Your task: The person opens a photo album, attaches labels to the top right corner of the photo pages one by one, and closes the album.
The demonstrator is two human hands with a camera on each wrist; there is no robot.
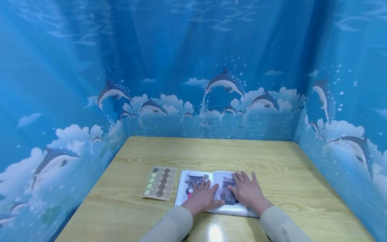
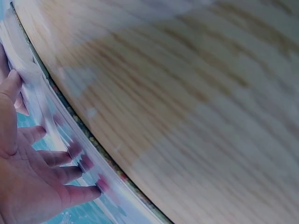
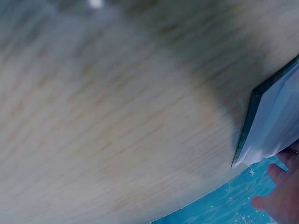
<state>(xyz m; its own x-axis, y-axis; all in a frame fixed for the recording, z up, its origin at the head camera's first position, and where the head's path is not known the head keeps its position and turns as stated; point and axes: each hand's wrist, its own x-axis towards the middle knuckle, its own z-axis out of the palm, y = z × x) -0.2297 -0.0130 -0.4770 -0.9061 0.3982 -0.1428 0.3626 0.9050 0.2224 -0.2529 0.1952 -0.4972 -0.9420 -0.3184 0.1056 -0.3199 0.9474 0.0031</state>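
An open photo album (image 1: 231, 209) with clear pockets lies on the table. Its left page shows a tabby cat picture (image 1: 192, 180), with a small round grey sticker (image 1: 206, 177) near the picture's upper right. A fluffy grey kitten picture (image 1: 226, 192) fills the right page. My left hand (image 1: 202, 197) rests on the left page with fingers spread, covering part of the tabby picture. On the right page lies my right hand (image 1: 249, 191), its fingers extended over the outer side. In the left wrist view the fingertips touch the glossy plastic near the album's patterned cover edge (image 2: 79, 121).
Left of the album lies a brown sheet of round stickers (image 1: 160, 183), in pale green, dark and grey columns. The wood-grain table (image 1: 211, 151) is bordered by blue dolphin-print curtains (image 1: 181, 67) at the back and sides.
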